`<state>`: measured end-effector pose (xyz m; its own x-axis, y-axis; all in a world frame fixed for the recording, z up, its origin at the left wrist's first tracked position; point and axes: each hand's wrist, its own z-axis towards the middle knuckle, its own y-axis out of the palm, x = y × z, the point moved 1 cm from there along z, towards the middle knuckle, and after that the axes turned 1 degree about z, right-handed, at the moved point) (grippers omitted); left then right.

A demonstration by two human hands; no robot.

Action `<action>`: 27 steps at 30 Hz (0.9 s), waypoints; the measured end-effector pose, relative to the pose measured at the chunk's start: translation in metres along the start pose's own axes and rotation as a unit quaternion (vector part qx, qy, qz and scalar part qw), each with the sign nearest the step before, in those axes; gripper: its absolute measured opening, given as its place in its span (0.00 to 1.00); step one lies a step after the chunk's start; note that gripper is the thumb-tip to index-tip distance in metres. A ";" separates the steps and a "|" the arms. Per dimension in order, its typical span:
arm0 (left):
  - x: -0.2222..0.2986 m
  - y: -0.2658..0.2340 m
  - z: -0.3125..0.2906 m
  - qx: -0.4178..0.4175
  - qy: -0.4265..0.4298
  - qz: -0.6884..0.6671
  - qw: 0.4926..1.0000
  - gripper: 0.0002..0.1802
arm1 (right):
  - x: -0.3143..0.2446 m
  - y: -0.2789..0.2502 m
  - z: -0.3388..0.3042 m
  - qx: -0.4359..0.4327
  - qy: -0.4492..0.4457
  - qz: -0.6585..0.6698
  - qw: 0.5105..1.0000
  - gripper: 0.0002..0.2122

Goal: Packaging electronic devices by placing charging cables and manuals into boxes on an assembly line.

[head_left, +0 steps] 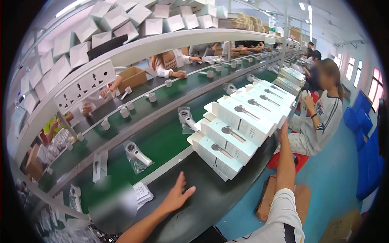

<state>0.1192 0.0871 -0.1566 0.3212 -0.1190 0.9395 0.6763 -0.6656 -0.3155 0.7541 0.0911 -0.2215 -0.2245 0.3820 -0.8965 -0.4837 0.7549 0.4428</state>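
My left hand [178, 195] is open over the dark bench top, its fingers spread and thumb apart, with nothing in it. To its left lies a small stack of white printed leaflets [142, 193]. At the right, my right hand [283, 128] is against the end of a stepped stack of pale cartons [231, 131]; its fingers are mostly hidden by them. Each carton has a picture of a round-headed wand, and several flaps stand up at their left ends. Beyond my left hand, a white round-headed wand in a clear bag [137, 155] lies on the green conveyor belt [166, 148].
More bagged wands [187, 120] lie along the belt. White cylinders [125, 112] line the far side, where other people work. White boxes [115, 18] are piled on the overhead shelf. A seated person [324, 113] is at my right; a brown carton [267, 198] stands below the bench.
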 end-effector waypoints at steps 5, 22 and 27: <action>0.007 0.040 0.045 0.004 -0.009 -0.156 0.988 0.56 | 0.019 0.006 -0.008 -0.016 -0.038 -0.004 0.999 0.21; 0.048 0.083 0.025 0.001 -0.015 -0.277 0.961 0.54 | 0.014 -0.016 -0.040 -0.087 -0.021 -0.016 0.996 0.19; 0.039 0.084 0.016 0.027 0.018 -0.228 0.973 0.52 | 0.034 -0.064 -0.018 -0.109 0.089 0.047 0.989 0.25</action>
<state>0.1991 0.0379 -0.1491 -0.0443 0.1531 0.9872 0.7777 -0.6150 0.1303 0.7621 0.0462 -0.2808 -0.4132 0.3315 -0.8482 -0.6200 0.5798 0.5286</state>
